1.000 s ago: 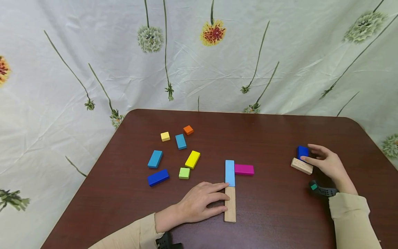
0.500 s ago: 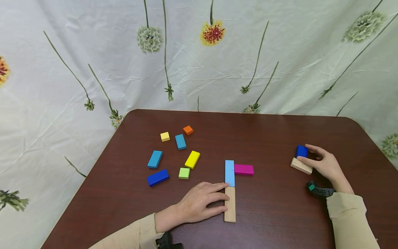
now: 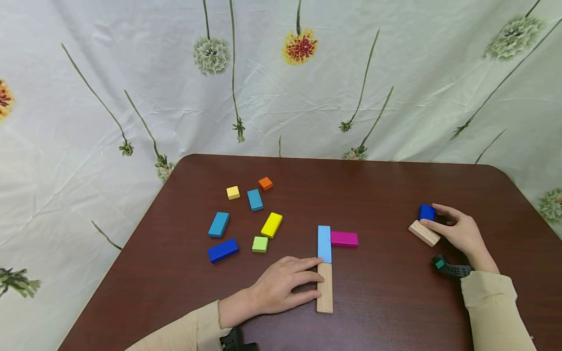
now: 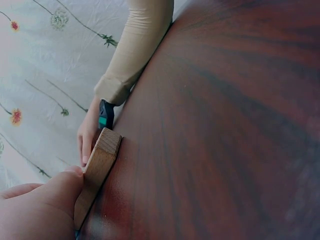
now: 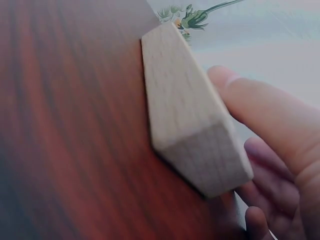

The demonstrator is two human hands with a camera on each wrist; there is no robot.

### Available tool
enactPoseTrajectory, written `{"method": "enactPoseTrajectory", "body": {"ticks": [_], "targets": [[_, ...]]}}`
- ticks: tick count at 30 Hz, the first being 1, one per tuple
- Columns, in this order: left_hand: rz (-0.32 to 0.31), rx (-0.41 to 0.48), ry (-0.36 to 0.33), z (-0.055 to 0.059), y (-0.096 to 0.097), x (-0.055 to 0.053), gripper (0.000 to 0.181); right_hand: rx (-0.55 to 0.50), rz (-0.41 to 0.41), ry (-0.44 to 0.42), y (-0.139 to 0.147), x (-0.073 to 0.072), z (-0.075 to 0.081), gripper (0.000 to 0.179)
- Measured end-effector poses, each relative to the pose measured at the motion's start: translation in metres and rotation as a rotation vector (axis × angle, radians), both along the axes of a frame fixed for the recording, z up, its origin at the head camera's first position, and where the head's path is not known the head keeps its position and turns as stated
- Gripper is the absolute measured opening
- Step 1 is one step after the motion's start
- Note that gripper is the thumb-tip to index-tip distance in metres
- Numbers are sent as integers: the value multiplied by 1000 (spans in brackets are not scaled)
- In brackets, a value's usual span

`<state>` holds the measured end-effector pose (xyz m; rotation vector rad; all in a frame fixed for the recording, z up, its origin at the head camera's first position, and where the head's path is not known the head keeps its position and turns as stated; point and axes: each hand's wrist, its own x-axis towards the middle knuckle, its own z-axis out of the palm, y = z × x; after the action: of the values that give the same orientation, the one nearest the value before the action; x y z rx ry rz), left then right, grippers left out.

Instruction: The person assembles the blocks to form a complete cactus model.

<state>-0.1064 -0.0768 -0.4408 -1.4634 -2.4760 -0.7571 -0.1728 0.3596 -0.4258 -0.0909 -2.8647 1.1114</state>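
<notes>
My left hand (image 3: 285,286) lies beside a row of two blocks, its fingers extended. The fingertips touch the left edge of a plain wooden block (image 3: 325,297) and reach the light blue block (image 3: 324,241) above it. A magenta block (image 3: 344,239) sticks out to the right of the light blue one. Over at the right, my right hand (image 3: 461,236) pinches a dark blue block (image 3: 427,212) between thumb and fingers. Directly in front of that block lies another plain wooden block (image 3: 424,233), seen close up in the right wrist view (image 5: 185,100).
Left of the row lie loose blocks: a dark blue one (image 3: 223,250), two mid-blue ones, a long yellow one (image 3: 271,225), a green one (image 3: 260,244), a small pale yellow one (image 3: 233,192) and an orange one (image 3: 265,183). The brown table (image 3: 373,195) meets a flowered cloth behind.
My right hand has shifted slightly left with the dark blue block. The wooden block near it has slid a little left and turned slightly. My left hand stays in place.
</notes>
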Motion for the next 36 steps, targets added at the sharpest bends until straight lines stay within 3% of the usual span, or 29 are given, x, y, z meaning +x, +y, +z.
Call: {"method": "enactPoseTrajectory", "body": {"ticks": [15, 20, 29, 36], "targets": [[-8, 1, 23, -1, 0, 0, 25, -42, 55, 1, 11, 5, 1, 70], [-5, -2, -7, 0, 0, 0, 25, -46, 66, 11, 12, 5, 1, 70], [-10, -9, -20, 0, 0, -1, 25, 10, 27, 57, 11, 4, 0, 67], [-14, -8, 22, -1, 0, -1, 25, 10, -24, 78, 6, 2, 1, 67]]}}
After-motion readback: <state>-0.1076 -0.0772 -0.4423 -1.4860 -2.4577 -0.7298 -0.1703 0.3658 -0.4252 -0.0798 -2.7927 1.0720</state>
